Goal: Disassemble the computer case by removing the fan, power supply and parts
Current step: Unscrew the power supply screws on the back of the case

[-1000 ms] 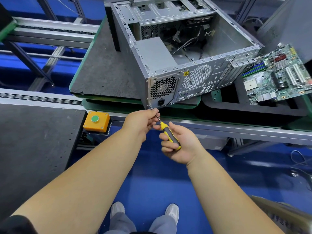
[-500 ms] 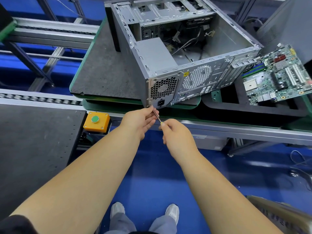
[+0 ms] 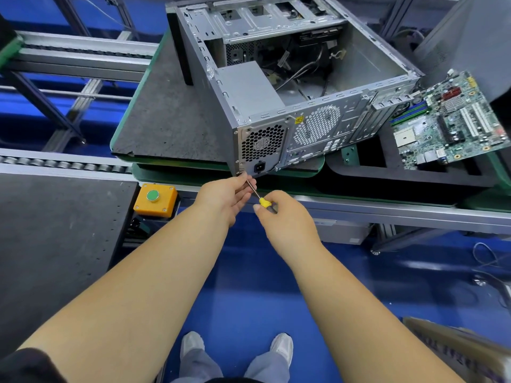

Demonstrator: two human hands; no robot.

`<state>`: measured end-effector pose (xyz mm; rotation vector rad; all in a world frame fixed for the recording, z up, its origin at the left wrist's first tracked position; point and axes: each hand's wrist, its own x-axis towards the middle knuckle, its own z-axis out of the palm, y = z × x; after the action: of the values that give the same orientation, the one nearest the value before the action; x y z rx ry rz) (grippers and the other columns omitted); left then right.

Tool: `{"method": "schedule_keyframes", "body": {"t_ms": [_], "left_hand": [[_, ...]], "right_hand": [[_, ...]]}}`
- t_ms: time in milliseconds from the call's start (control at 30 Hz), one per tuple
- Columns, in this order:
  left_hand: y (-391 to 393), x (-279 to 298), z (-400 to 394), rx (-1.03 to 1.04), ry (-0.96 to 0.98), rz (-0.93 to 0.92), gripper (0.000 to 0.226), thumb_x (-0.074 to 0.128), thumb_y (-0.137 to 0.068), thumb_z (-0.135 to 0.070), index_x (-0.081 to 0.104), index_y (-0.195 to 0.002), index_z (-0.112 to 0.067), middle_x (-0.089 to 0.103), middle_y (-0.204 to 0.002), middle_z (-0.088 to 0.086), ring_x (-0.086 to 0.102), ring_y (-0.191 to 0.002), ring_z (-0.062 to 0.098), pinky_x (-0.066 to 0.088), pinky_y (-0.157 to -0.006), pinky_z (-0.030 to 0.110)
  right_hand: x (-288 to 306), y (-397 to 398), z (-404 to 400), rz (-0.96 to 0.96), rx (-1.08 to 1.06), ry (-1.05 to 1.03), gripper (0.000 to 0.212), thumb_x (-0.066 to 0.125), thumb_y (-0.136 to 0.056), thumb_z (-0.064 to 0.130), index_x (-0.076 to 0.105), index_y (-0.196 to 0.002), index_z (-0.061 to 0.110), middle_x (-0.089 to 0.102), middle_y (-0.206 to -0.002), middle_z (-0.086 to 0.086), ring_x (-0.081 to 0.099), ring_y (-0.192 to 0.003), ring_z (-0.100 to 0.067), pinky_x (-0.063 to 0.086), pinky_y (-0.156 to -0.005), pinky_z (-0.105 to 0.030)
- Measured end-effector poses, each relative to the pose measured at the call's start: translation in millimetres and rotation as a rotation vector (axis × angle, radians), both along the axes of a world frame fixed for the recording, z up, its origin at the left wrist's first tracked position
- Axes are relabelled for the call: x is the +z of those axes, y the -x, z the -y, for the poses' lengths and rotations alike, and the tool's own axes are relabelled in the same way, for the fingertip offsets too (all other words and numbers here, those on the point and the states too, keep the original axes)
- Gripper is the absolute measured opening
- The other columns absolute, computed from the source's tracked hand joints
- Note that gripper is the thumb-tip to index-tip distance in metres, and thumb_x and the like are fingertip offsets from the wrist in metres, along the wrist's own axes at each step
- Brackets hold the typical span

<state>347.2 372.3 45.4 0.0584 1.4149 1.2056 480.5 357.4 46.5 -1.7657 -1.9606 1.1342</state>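
Right hand grasps the screwdriver; left hand pinches its shaft at the case rear's lower corner — likely undoing a power supply screw. Next: steady turning, then catching the screw — supply sits inside.

An open computer case lies on its side on a grey pallet, its power supply at the case's near-left corner. Just below that corner, the left hand pinches the shaft of a yellow-handled screwdriver while the right hand grips its handle. A motherboard rests right of the case, and an orange button box sits below-left of it.
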Motion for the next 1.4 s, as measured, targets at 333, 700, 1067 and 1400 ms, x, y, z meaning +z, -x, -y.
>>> {"method": "schedule_keyframes", "body": {"t_ms": [333,700,1067,1400], "left_hand": [[1,-3,1,0.015,-0.014,0.006,0.013,0.061,-0.095,-0.019,0.069,-0.087,-0.011,0.074,-0.069,-0.005,0.07,-0.063,0.002,0.052,-0.053,0.013],[3,3,3,-0.034,-0.013,0.004,0.012,0.06,-0.096,-0.019,0.068,-0.091,-0.011,0.075,-0.074,-0.002,0.071,-0.066,0.005,0.053,-0.053,0.016],[1,8,0,-0.017,0.026,0.03,0.018,0.055,-0.098,-0.017,0.067,-0.087,-0.01,0.072,-0.074,0.0,0.068,-0.072,0.008,0.053,-0.065,0.019],[-3,6,-1,-0.004,0.014,0.01,0.016,0.06,-0.096,-0.023,0.066,-0.086,-0.012,0.073,-0.071,-0.003,0.068,-0.076,0.007,0.053,-0.071,0.018]], "right_hand": [[-3,-13,-7,-0.992,-0.319,1.004,0.04,0.034,-0.106,0.031,0.062,-0.101,0.003,0.044,-0.053,0.001,0.026,-0.033,-0.009,0.027,-0.039,-0.022],[12,9,-6,-0.233,-0.265,0.53,0.029,0.039,-0.1,0.028,0.06,-0.082,0.017,0.048,-0.052,0.002,0.038,-0.046,-0.017,0.031,-0.053,-0.028],[6,24,24,0.598,0.186,-0.39,0.016,0.045,-0.1,0.026,0.042,-0.113,0.016,0.062,-0.091,-0.002,0.05,-0.066,-0.023,0.024,-0.06,-0.034],[4,10,14,0.239,0.092,-0.213,0.017,0.037,-0.104,0.035,0.044,-0.098,0.02,0.054,-0.08,0.004,0.048,-0.072,-0.024,0.027,-0.05,-0.033]]}}
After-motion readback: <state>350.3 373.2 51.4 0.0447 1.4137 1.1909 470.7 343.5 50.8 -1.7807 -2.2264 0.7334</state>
